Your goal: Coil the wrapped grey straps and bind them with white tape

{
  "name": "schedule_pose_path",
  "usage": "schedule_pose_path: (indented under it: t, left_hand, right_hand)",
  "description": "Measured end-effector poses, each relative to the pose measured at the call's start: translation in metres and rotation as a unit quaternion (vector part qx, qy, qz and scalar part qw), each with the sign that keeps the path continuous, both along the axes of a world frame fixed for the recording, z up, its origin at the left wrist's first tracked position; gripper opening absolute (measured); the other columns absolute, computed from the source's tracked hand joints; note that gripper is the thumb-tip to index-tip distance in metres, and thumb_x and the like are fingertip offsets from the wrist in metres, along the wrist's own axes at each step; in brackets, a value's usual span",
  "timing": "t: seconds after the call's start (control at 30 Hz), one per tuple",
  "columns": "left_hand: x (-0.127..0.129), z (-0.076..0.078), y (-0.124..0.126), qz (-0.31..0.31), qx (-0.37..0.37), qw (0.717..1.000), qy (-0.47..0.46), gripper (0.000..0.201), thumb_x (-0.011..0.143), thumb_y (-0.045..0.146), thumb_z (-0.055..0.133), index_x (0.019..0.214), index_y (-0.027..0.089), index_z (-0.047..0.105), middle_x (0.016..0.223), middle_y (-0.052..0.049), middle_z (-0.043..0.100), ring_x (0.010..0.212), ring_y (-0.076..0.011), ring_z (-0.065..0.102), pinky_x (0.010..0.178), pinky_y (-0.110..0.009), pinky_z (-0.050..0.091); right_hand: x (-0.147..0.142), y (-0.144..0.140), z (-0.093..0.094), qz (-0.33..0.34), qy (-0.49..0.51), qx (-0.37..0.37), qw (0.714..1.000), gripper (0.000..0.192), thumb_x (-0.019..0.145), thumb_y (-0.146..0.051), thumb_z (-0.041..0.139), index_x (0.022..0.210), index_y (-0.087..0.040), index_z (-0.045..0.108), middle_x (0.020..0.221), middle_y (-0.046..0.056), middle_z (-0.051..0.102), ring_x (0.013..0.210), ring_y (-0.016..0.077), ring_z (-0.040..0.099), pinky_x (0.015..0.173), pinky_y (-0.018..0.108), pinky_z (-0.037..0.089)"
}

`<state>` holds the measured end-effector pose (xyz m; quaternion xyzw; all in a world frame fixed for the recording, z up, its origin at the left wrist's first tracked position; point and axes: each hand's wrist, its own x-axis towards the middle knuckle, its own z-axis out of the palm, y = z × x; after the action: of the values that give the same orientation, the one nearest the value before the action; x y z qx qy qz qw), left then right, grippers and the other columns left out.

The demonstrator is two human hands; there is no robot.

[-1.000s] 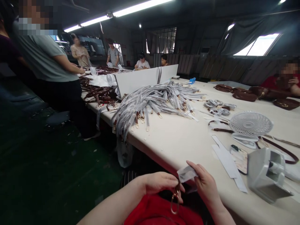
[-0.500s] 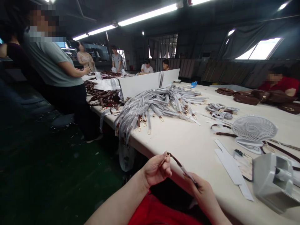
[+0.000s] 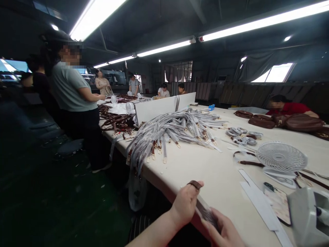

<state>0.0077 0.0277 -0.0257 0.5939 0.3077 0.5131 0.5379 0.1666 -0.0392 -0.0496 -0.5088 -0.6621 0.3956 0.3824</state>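
Vs half a sec ago: both hands sit lower in view, view tipped up, more ceiling showing. L hand (image 3: 185, 205) was raised w/ strap end pinched at fingertips; now it's at the surface (image 3: 205, 168) edge, fingers closed on the brown strap (image 3: 195, 185), whose looped end pokes up above the thumb. R hand (image 3: 223, 230) was under the strap farther right; now just below-right of the L grip, partly cut by frame bottom, fingers curled around the paper-wrapped stretch of the same strap, so R grip is closed on it too. Gold clasp seen 1 s ago isn't visible now.

Strap: 1 pc, runs from L grip down-right into R grip, over the near surface edge.

Counts around the grip:
- 1 big heap of grey-wrapped straps (image 3: 174, 132), up-left of L grip; too many to count.
- 1 white desk fan (image 3: 282, 157), up-right of grip.
- 1 grey box-like device (image 3: 308, 216), right of R grip, cut off by frame.
- 2–3 white paper strips (image 3: 257, 199), betw R grip and device.
- 1 phone (image 3: 279, 204), beside strips.
- Brown bags (image 3: 282, 120), far right, approx 4.
- 1 white board (image 3: 164, 106), behind heap.
- Other ppl: approx 7 in view; nearest stands far left in pale green top (image 3: 72, 89).
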Motion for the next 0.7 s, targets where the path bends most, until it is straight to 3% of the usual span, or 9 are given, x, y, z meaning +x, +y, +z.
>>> schedule_pose_path:
  t: [0.07,0.13,0.23,0.3,0.37,0.4,0.47,0.53,0.7]
  left_hand:
    - [-0.002,0.007,0.011,0.032,-0.117,0.988,-0.098,0.027,0.093,0.03,0.06,0.114,0.015,0.068,0.121,-0.014,0.069,0.115,-0.027,0.063,0.109,-0.046,0.043]
    - [-0.006,0.015,0.025,0.054,-0.233,0.95,-0.199,0.022,0.092,0.022,0.06,0.11,0.012,0.065,0.119,-0.016,0.069,0.107,-0.0251,0.068,0.104,-0.045,0.048]
    - [-0.01,0.023,0.04,0.049,-0.267,0.932,-0.241,0.017,0.092,0.017,0.056,0.106,0.01,0.063,0.116,-0.018,0.07,0.108,-0.0227,0.068,0.107,-0.042,0.046]
    - [-0.01,0.021,0.041,0.076,-0.185,0.963,-0.178,0.02,0.093,0.018,0.053,0.109,0.012,0.062,0.117,-0.017,0.07,0.111,-0.0231,0.066,0.108,-0.043,0.045]
    - [-0.008,0.014,0.034,0.073,-0.027,0.997,-0.027,0.023,0.093,0.017,0.049,0.111,0.015,0.063,0.122,-0.014,0.068,0.118,-0.0237,0.062,0.11,-0.044,0.042]
    - [-0.007,0.01,0.029,0.047,0.058,0.995,0.067,0.026,0.092,0.016,0.046,0.112,0.017,0.064,0.123,-0.013,0.068,0.121,-0.0237,0.06,0.111,-0.044,0.041]
    - [-0.008,0.004,0.018,-0.036,0.187,0.954,0.233,0.032,0.09,0.011,0.041,0.112,0.016,0.063,0.121,-0.014,0.068,0.121,-0.0245,0.059,0.109,-0.043,0.043]
    - [-0.01,0.0,0.008,-0.092,0.253,0.903,0.334,0.036,0.087,0.007,0.038,0.115,0.013,0.059,0.115,-0.016,0.068,0.114,-0.026,0.062,0.102,-0.042,0.048]
    - [-0.02,0.0,-0.006,-0.073,0.318,0.826,0.459,0.022,0.093,0.023,0.042,0.105,0.01,0.055,0.098,-0.015,0.067,0.095,-0.0276,0.065,0.086,-0.041,0.053]
  right_hand:
    - [-0.002,-0.004,0.007,0.013,0.016,0.0,1.0,0.044,0.091,-0.057,0.051,0.096,-0.018,0.071,0.088,0.008,0.074,0.082,0.027,0.067,0.076,0.031,0.056]
    - [-0.008,-0.007,0.008,0.004,0.018,-0.001,1.0,0.044,0.091,-0.057,0.05,0.091,-0.018,0.07,0.083,0.007,0.072,0.079,0.026,0.065,0.074,0.031,0.055]
    - [-0.015,-0.012,0.008,-0.02,0.008,-0.016,1.0,0.045,0.092,-0.058,0.049,0.082,-0.018,0.067,0.076,0.006,0.069,0.074,0.0246,0.062,0.07,0.03,0.054]
    - [-0.014,-0.014,0.015,-0.031,0.017,-0.023,0.999,0.044,0.091,-0.059,0.05,0.086,-0.018,0.067,0.08,0.006,0.069,0.076,0.0249,0.062,0.071,0.031,0.053]
    - [-0.009,-0.014,0.027,-0.033,0.025,-0.033,0.999,0.044,0.089,-0.06,0.053,0.09,-0.018,0.066,0.079,0.005,0.068,0.071,0.0231,0.06,0.066,0.031,0.052]
    - [-0.005,-0.012,0.034,-0.031,0.027,-0.043,0.998,0.043,0.088,-0.06,0.055,0.089,-0.018,0.066,0.072,0.003,0.066,0.064,0.0205,0.057,0.059,0.029,0.05]
    - [0.006,-0.006,0.046,-0.033,0.04,-0.067,0.996,0.04,0.087,-0.059,0.059,0.084,-0.018,0.064,0.059,-0.001,0.058,0.051,0.0148,0.049,0.047,0.024,0.042]
    - [0.018,0.002,0.054,-0.04,0.074,-0.088,0.993,0.037,0.087,-0.056,0.063,0.082,-0.019,0.062,0.054,-0.004,0.052,0.047,0.0118,0.044,0.044,0.021,0.037]
    - [0.027,0.018,0.057,-0.028,0.1,-0.149,0.983,0.035,0.088,-0.052,0.065,0.079,-0.019,0.06,0.052,-0.005,0.048,0.048,0.0098,0.041,0.045,0.019,0.035]
